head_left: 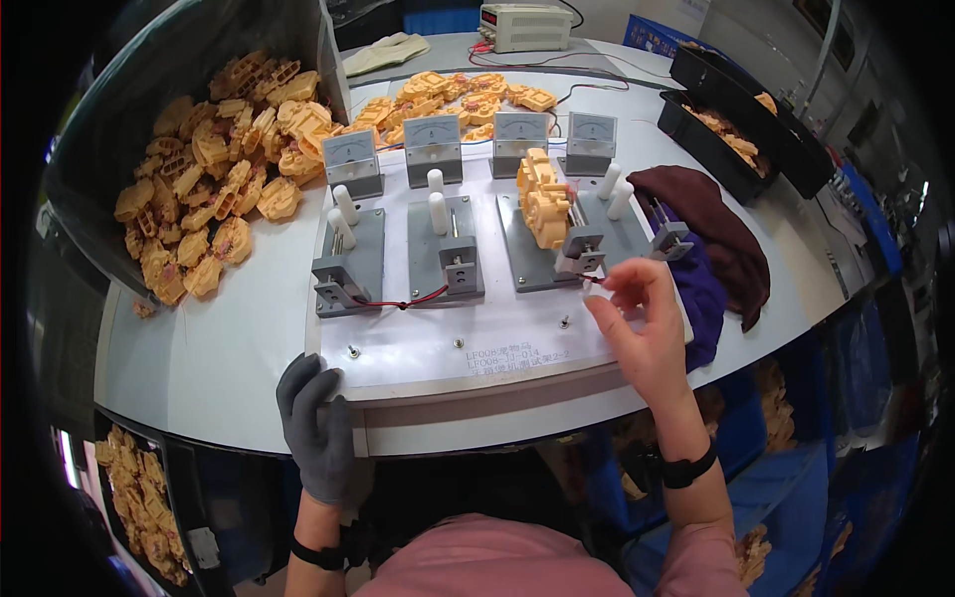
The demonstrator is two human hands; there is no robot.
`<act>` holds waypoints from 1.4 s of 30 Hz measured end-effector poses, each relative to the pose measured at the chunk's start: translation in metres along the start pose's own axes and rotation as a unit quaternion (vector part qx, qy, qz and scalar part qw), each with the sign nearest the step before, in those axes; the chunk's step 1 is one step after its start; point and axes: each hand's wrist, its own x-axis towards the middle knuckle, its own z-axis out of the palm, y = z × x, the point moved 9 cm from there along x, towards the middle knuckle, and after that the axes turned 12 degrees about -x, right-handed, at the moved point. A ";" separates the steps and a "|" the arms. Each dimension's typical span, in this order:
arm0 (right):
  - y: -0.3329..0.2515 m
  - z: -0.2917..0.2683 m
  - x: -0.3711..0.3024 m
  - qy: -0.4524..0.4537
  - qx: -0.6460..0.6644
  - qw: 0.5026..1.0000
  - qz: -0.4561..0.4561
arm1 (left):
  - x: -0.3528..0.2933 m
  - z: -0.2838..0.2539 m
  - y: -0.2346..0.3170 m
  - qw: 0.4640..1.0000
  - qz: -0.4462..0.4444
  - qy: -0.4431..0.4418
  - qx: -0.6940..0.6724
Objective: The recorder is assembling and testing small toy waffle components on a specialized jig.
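Observation:
My left hand (pixel 320 423), in a grey glove, rests at the front left edge of the white test board (pixel 418 343). Its fingers are loosely bent and apart, with nothing in them. My right hand (pixel 645 316) is bare, thumb and forefinger close together beside the third grey fixture (pixel 525 271) and its red and black wire (pixel 591 280). What they pinch, if anything, is too small to make out. A yellow plastic gear housing (pixel 543 199) stands upright on that fixture, against its metal pins. Another grey fixture (pixel 445 267) to its left carries white posts and no housing.
Several analog meters (pixel 433 149) line the board's back. A large bin (pixel 90 149) of yellow housings (pixel 204 199) tips open at left; more housings (pixel 477 99) lie behind. Purple and brown cloths (pixel 701 219) lie at right, near black trays (pixel 796 149). A power supply (pixel 525 27) stands behind.

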 end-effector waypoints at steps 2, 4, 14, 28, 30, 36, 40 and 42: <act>0.006 -0.006 0.004 0.030 0.031 0.999 0.014 | 0.007 0.000 0.017 0.995 0.058 -0.024 0.080; 0.000 -0.004 0.007 0.043 0.044 0.998 0.007 | 0.020 -0.004 0.045 0.991 0.091 -0.036 0.086; -0.004 0.007 0.011 0.055 0.085 0.995 0.004 | 0.111 0.068 0.158 0.917 0.274 -0.224 0.182; -0.016 0.010 0.006 0.019 0.113 0.992 -0.050 | 0.170 0.239 0.141 0.770 0.237 -0.442 0.394; -0.016 0.010 0.005 0.028 0.104 0.992 -0.060 | 0.162 0.256 0.149 0.732 0.291 -0.428 0.443; -0.013 0.006 0.004 0.043 0.085 0.993 -0.064 | 0.163 0.254 0.160 0.697 0.326 -0.442 0.461; -0.012 0.007 0.005 0.035 0.101 0.994 -0.025 | 0.171 0.243 0.159 0.740 0.291 -0.431 0.426; -0.009 0.011 0.006 0.025 0.112 0.993 -0.010 | 0.177 0.234 0.165 0.780 0.289 -0.389 0.395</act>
